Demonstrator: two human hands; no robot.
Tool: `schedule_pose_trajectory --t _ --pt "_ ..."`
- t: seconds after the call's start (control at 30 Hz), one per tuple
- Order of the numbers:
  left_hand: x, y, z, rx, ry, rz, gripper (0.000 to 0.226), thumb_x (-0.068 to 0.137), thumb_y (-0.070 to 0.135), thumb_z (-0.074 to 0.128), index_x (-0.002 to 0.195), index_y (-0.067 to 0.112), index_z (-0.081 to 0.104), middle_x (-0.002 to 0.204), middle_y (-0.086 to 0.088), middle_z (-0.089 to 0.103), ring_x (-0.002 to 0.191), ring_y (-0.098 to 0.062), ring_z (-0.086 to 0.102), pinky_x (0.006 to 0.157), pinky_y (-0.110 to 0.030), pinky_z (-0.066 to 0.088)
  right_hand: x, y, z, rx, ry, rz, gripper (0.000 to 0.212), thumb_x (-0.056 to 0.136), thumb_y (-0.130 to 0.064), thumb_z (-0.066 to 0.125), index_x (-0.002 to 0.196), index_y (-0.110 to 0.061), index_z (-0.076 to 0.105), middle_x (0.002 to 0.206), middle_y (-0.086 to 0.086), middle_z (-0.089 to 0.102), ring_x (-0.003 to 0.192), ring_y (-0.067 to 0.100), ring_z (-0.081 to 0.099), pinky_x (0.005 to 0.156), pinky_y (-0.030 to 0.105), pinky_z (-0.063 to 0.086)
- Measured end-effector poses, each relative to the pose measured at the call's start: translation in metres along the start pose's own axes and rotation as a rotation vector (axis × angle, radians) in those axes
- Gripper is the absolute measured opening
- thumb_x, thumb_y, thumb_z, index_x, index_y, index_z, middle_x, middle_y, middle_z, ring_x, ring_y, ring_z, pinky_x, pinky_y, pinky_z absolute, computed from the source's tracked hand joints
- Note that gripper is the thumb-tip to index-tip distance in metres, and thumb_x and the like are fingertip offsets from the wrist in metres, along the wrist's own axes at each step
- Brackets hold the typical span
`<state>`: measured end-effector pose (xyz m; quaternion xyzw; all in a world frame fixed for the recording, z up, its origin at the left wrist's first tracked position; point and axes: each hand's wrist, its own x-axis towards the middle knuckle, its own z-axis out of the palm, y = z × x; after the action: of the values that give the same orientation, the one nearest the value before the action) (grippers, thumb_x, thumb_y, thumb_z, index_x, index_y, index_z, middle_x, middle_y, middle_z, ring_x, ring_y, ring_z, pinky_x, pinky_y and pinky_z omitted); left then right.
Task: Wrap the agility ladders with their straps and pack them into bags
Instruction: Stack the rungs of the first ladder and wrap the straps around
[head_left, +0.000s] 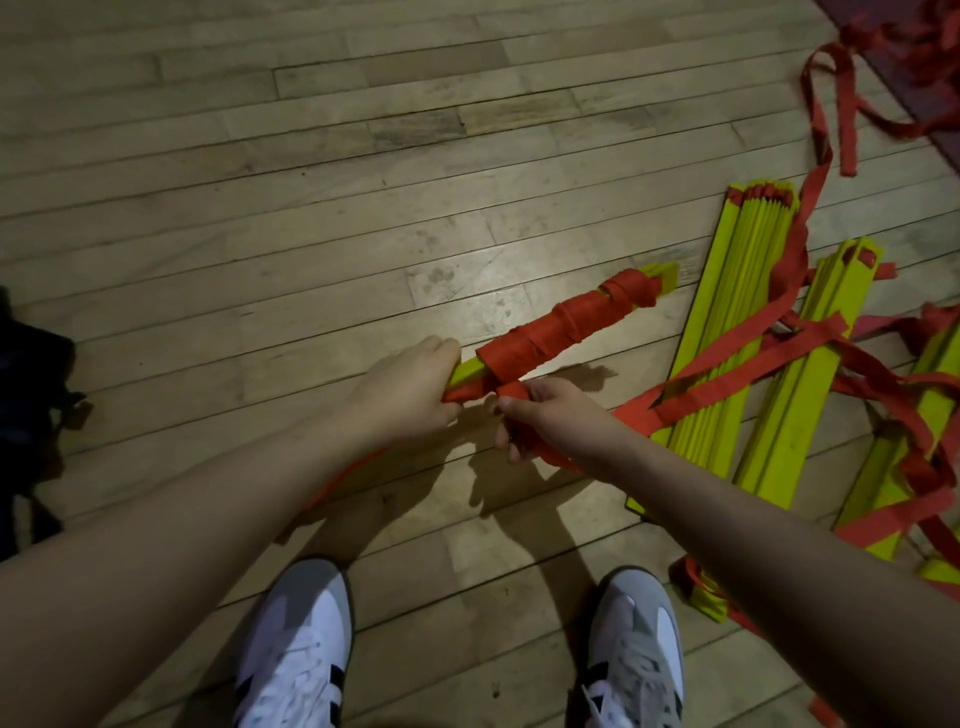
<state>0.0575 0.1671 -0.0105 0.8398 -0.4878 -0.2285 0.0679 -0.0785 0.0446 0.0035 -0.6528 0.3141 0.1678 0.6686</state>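
The person is holding a folded ladder bundle (550, 332) above the wooden floor (260, 182). Its long axis is running from the near left end up and away to the right. The left hand (410, 389) is gripping that near end, fingers curled round the yellow slats. The right hand (540, 415) is sitting just beside it, slightly nearer the body, clamped on the loose red strap (519, 392), which is meeting the bundle close to the left grip. Red winding is already covering most of the bundle, so only the stretch at the near end appears left to cover. Other ladders (727, 338) are lying unwrapped on the floor to the right.
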Motion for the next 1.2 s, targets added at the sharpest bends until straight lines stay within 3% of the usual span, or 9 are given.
schedule_pose_trajectory --t 0.1,0.2,0.33,0.47,0.6,0.73,0.83,1.0,1.2 --pt "-0.007 -0.002 0.006 -0.094 -0.009 0.103 0.032 0.084 0.023 0.064 0.093 0.020 0.034 0.089 0.001 0.045 0.084 -0.022 0.052 0.065 -0.033 0.040 -0.001 0.000 0.002 -0.001 -0.030 -0.014 0.014 0.101 -0.011 0.045 0.101 -0.001 0.055 0.072 0.009 0.065 0.058 0.016 0.060 0.054 0.022 0.050" --pt "-0.013 0.000 0.011 -0.226 -0.102 -0.005 0.030 0.089 0.019 0.058 0.100 0.019 0.031 0.076 0.000 0.049 0.073 -0.025 0.055 0.061 -0.035 0.042 -0.004 0.000 0.004 -0.009 -0.026 -0.020 0.014 0.100 -0.011 0.046 0.100 -0.002 0.056 0.069 0.007 0.065 0.058 0.015 0.062 0.055 0.023 0.051" --pt "-0.010 0.005 0.009 -0.350 -0.160 -0.084 0.042 0.090 0.020 0.057 0.119 0.018 0.027 0.089 -0.012 0.060 0.074 -0.026 0.060 0.067 -0.041 0.048 -0.002 0.002 0.006 -0.014 -0.017 -0.003 0.012 0.101 -0.012 0.046 0.095 -0.005 0.054 0.069 0.008 0.065 0.057 0.017 0.062 0.056 0.026 0.053" --pt "-0.008 0.004 -0.001 -0.468 -0.296 -0.114 0.043 0.094 0.025 0.054 0.128 0.018 0.029 0.098 -0.010 0.057 0.083 -0.021 0.056 0.076 -0.036 0.045 -0.003 0.000 0.006 -0.038 -0.003 0.005 0.013 0.102 -0.013 0.045 0.093 -0.007 0.052 0.070 0.009 0.065 0.057 0.019 0.062 0.056 0.026 0.054" --pt "-0.012 0.001 -0.010 -0.298 -0.133 -0.026 0.044 0.087 0.030 0.067 0.122 0.013 0.047 0.107 -0.004 0.054 0.098 -0.021 0.054 0.084 -0.036 0.045 -0.009 0.000 0.005 -0.032 -0.001 0.011 0.017 0.103 -0.015 0.043 0.098 -0.003 0.053 0.069 0.009 0.065 0.058 0.020 0.062 0.057 0.026 0.053" --pt "-0.020 0.003 -0.017 -0.172 0.024 -0.026 0.042 0.077 0.028 0.076 0.103 0.017 0.045 0.091 0.004 0.050 0.083 -0.018 0.052 0.067 -0.033 0.044 -0.014 -0.001 0.013 -0.001 -0.034 -0.009 0.021 0.103 -0.017 0.041 0.099 -0.003 0.056 0.071 0.009 0.066 0.061 0.020 0.064 0.060 0.028 0.051" --pt "-0.024 0.002 -0.022 -0.250 0.063 -0.018 0.038 0.075 0.019 0.077 0.092 0.015 0.043 0.084 0.006 0.044 0.077 -0.014 0.048 0.058 -0.019 0.037 -0.017 -0.003 0.017 0.029 -0.049 -0.048 0.023 0.103 -0.017 0.041 0.099 -0.004 0.059 0.073 0.011 0.067 0.062 0.019 0.065 0.059 0.026 0.052" --pt "-0.024 0.003 -0.026 -0.333 -0.086 -0.124 0.043 0.086 0.023 0.068 0.113 0.021 0.035 0.093 -0.003 0.059 0.076 -0.018 0.064 0.068 -0.039 0.055 -0.017 -0.009 0.019 0.081 -0.002 -0.067 0.026 0.103 -0.021 0.041 0.095 -0.005 0.060 0.067 0.008 0.065 0.059 0.018 0.062 0.063 0.029 0.053" --pt "-0.011 0.012 -0.046 -0.339 -0.043 -0.145 0.041 0.090 0.025 0.064 0.122 0.019 0.038 0.099 -0.004 0.060 0.084 -0.019 0.059 0.074 -0.036 0.049 -0.010 -0.028 0.015 0.133 0.092 -0.111 0.027 0.104 -0.019 0.039 0.092 -0.004 0.058 0.064 0.008 0.060 0.052 0.017 0.057 0.053 0.024 0.050"
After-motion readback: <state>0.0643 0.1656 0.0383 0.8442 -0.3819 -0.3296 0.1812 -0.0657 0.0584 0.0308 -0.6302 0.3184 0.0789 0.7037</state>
